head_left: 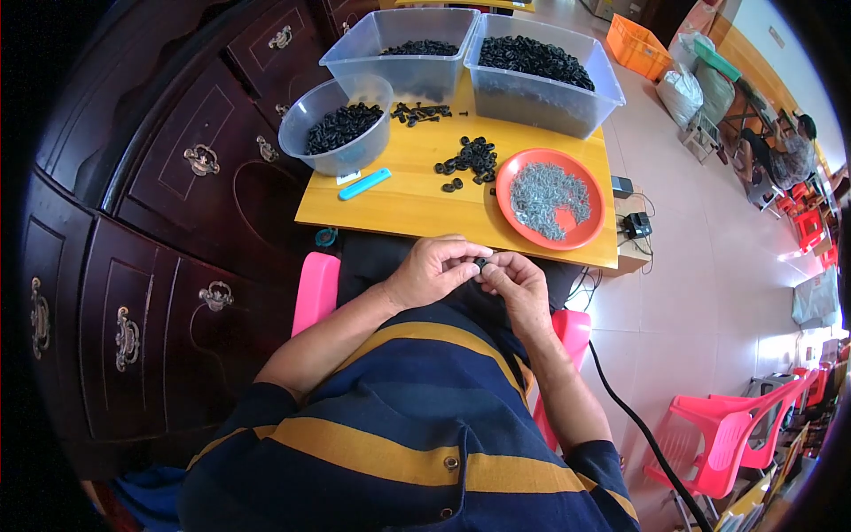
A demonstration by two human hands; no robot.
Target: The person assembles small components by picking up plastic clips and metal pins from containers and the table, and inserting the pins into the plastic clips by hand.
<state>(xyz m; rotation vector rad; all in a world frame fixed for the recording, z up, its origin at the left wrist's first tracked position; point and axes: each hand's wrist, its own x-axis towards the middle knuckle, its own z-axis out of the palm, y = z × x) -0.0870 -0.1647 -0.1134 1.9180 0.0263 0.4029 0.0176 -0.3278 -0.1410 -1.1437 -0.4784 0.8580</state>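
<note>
My left hand (436, 271) and my right hand (518, 285) meet over my lap, just in front of the table's near edge. Between the fingertips of both is a small black part (481, 262), pinched from either side; its exact shape is mostly covered. Closest to the hands on the table lies an orange-red plate (592, 228) holding many small shiny metal pieces (542, 191). Left of the plate, small black ring-like parts (479, 158) are heaped loosely. A light blue flat stick-shaped object (363, 184) rests nearer the left side.
On the yellow table (399, 213) stand a round clear tub (292, 142) and two clear bins (355, 71) (550, 111), all with black parts. Dark drawers (168, 168) flank the left. Pink chair arms (316, 288) sit beside me; a black cable (634, 417) runs right. Another person (784, 160) sits far right.
</note>
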